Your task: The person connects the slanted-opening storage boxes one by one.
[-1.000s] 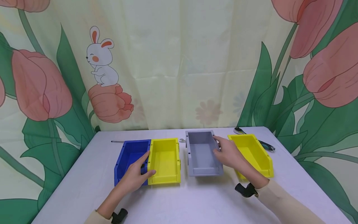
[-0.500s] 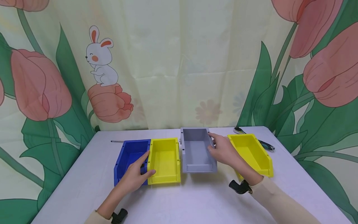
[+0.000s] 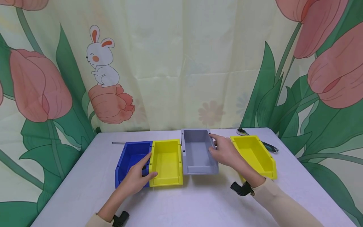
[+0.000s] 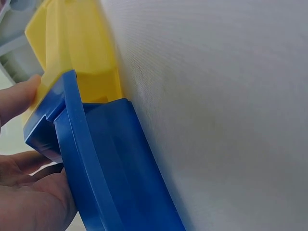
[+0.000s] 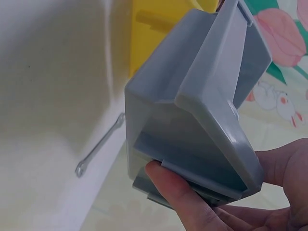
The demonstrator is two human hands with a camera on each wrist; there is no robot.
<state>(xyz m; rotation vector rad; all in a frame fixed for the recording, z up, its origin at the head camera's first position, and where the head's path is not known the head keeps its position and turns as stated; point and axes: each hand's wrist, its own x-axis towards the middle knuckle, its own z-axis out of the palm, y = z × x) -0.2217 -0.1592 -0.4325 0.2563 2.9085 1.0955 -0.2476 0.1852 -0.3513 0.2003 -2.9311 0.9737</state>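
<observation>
My left hand point(image 3: 135, 179) grips the walls where a blue storage bin point(image 3: 131, 155) and a yellow storage bin point(image 3: 165, 162) meet side by side on the table. Its thumb lies at the yellow rim and its fingers reach over the blue side. With my right hand point(image 3: 227, 152) I hold a grey storage bin point(image 3: 198, 153) by its right wall, thumb and fingers on either side. The grey bin is raised off the table, its left edge right at the yellow bin's right wall. The right wrist view shows the grey bin point(image 5: 192, 91) overlapping the yellow one point(image 5: 154, 33).
Another yellow bin point(image 3: 253, 154) stands at the right, partly behind my right forearm. A tool with a dark handle point(image 3: 270, 147) lies behind it. A thin rod point(image 3: 117, 143) pokes out behind the blue bin. A wrench point(image 5: 98, 147) lies on the white tablecloth point(image 3: 181, 208).
My right hand has carried the grey bin leftward and slightly away, up against the yellow bin, closing the gap between them. My left hand keeps its hold in place.
</observation>
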